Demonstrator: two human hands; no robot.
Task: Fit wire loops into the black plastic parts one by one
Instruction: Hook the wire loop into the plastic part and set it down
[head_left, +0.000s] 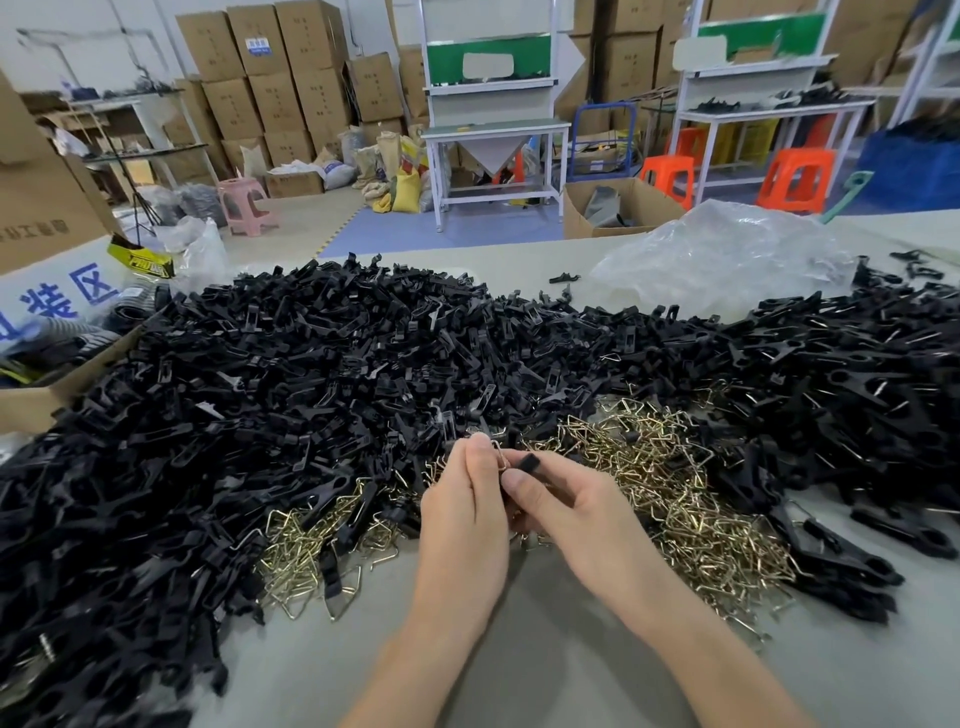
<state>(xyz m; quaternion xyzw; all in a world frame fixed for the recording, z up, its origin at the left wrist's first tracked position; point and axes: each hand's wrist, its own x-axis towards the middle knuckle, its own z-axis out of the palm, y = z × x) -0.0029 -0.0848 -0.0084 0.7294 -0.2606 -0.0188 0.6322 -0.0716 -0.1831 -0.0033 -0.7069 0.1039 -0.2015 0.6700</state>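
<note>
My left hand (465, 512) pinches a small wire loop (500, 457) between its fingertips. Right beside it, my right hand (566, 506) grips a black plastic part (529, 464) whose end meets the loop. Both hands hover over the table's middle, above a heap of brass-coloured wire loops (675, 499). A huge pile of black plastic parts (311, 374) covers the table to the left and behind. More black parts, some with wire showing, lie heaped at the right (841, 395).
An open cardboard box (47, 395) stands at the left table edge. A crumpled clear plastic bag (727, 254) lies at the back right. Bare grey tabletop (519, 649) shows around my forearms. Benches, stools and stacked cartons fill the room behind.
</note>
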